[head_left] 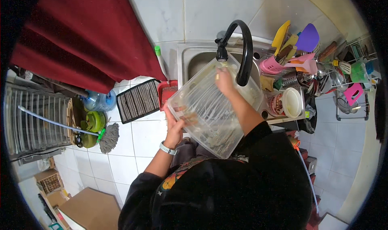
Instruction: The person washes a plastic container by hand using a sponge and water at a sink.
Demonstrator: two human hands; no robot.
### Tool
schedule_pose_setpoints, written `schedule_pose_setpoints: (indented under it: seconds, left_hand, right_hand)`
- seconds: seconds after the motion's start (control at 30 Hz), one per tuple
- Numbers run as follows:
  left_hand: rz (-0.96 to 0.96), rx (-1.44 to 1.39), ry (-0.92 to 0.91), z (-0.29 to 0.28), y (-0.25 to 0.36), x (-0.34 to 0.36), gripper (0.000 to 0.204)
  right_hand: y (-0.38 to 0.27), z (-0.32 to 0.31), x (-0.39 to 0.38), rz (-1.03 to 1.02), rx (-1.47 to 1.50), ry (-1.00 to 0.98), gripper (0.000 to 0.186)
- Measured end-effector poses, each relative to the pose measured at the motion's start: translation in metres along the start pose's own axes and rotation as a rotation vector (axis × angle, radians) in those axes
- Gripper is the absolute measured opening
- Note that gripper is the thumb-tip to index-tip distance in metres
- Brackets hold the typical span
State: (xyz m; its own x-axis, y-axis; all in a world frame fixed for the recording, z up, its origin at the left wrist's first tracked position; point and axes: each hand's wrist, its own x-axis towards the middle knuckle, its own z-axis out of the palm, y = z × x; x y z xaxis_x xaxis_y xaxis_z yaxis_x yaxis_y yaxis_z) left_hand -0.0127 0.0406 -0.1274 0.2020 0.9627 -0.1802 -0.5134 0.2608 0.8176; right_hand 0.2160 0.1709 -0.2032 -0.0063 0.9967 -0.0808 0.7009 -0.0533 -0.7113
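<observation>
A large clear plastic bin (214,109) leans tilted over the near edge of the steel sink (194,64), its wet inside streaked. My left hand (174,127) is closed round the bin's left rim, with fingers showing through the clear wall. Inside the bin's far end is my right hand (224,81), its fingers closed with a bit of yellow showing at them; what this yellow thing is, I cannot make out. The black faucet (244,48) arches over the sink, and its spout hangs just above the right hand.
Right of the sink stand a pink basket (271,65) of utensils and a white tub (292,102). To the left are a red dustpan (166,92), a dark-edged mat (138,100), a grey mop head (109,138), a green gas cylinder (93,121) and a red curtain (81,32).
</observation>
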Motion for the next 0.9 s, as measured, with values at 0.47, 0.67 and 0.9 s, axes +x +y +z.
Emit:
schedule_pose_setpoints:
  seconds: [0.47, 0.67, 0.9]
  left_hand:
    - [0.004, -0.074, -0.021, -0.007, -0.001, 0.001, 0.077]
    - [0.036, -0.133, 0.022, -0.012, 0.005, -0.008, 0.076]
    - [0.052, -0.099, -0.027, -0.011, 0.003, -0.008, 0.080]
  right_hand:
    - [-0.037, 0.032, -0.020, -0.271, -0.229, 0.158, 0.016]
    - [-0.071, 0.031, -0.041, -0.311, -0.048, 0.022, 0.018]
    - [-0.077, 0.033, -0.044, -0.414, -0.141, 0.135, 0.014]
